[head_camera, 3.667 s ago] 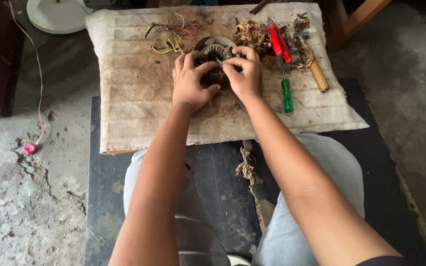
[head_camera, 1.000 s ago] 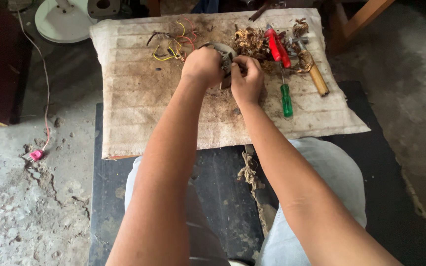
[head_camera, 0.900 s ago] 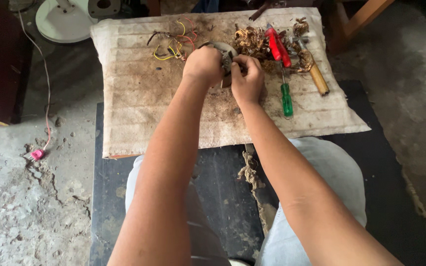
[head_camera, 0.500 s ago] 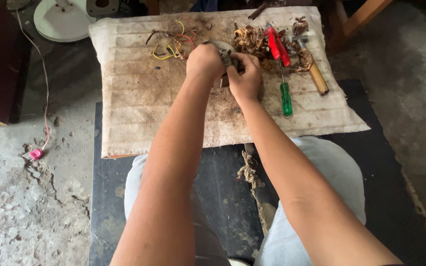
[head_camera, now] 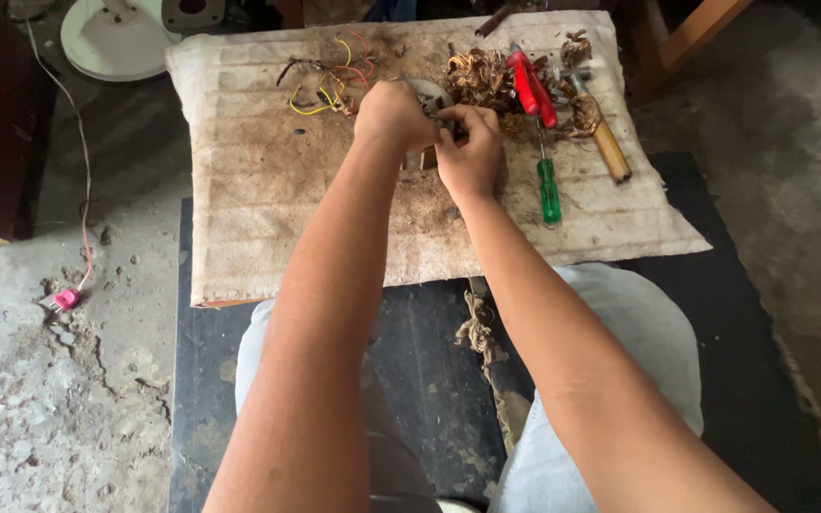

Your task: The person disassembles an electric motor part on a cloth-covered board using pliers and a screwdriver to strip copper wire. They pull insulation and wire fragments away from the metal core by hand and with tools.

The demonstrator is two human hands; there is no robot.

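Gripping a round metal part [head_camera: 427, 100] together, left hand [head_camera: 393, 114] fisted over it; right hand [head_camera: 472, 152] pinching its edge

My left hand [head_camera: 393, 116] and right hand [head_camera: 472, 157] close together on a small round metal part [head_camera: 427, 95], mostly hidden beneath them, on a dirty cloth-covered board [head_camera: 268, 209]. Yellow and red wires [head_camera: 320, 85] trail from it to the left. Just right lie a green-handled screwdriver [head_camera: 548, 185], red-handled pliers [head_camera: 531, 85], a wooden-handled tool [head_camera: 608, 147] and a clump of brown scraps [head_camera: 477, 76]. A white round base [head_camera: 116, 38] sits on the floor beyond.
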